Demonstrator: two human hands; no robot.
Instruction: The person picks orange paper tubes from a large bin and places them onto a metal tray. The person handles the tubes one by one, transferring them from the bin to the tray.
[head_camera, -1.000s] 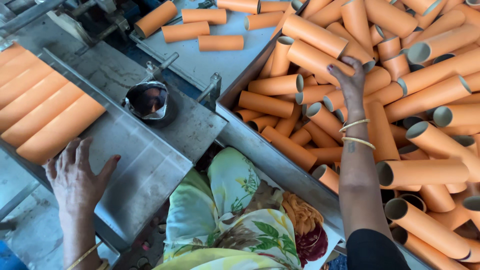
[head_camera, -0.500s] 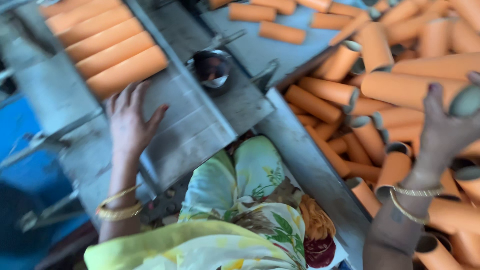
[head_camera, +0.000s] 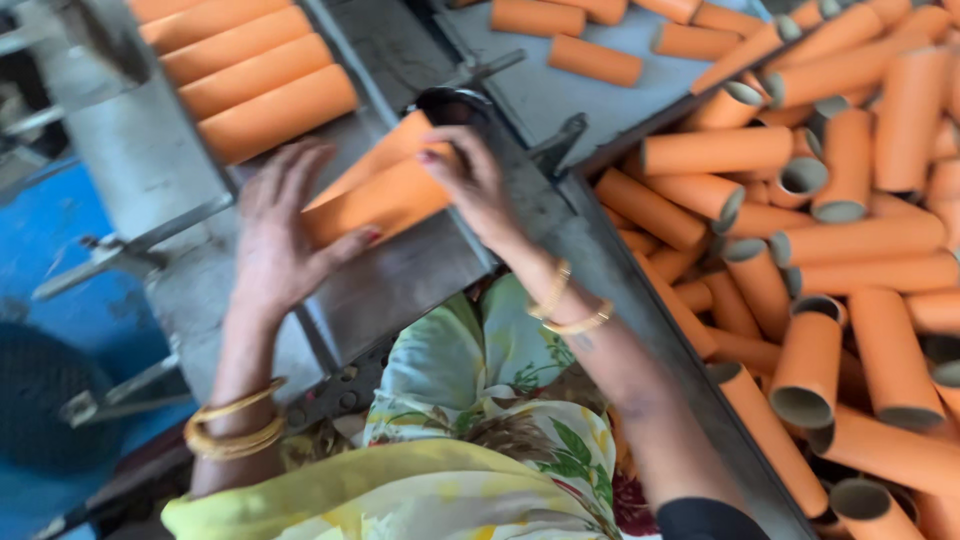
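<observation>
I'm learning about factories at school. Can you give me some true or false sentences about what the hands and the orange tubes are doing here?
1. Both hands touch orange tubes lying on the metal tray. True: the left hand and right hand rest on the two tubes on the metal tray.
2. The big bin on the right is full of blue tubes. False: the tubes in the bin are orange.
3. A row of tubes lies side by side further up the tray. True.
4. The wrists are bare. False: both wear gold bangles.
</observation>
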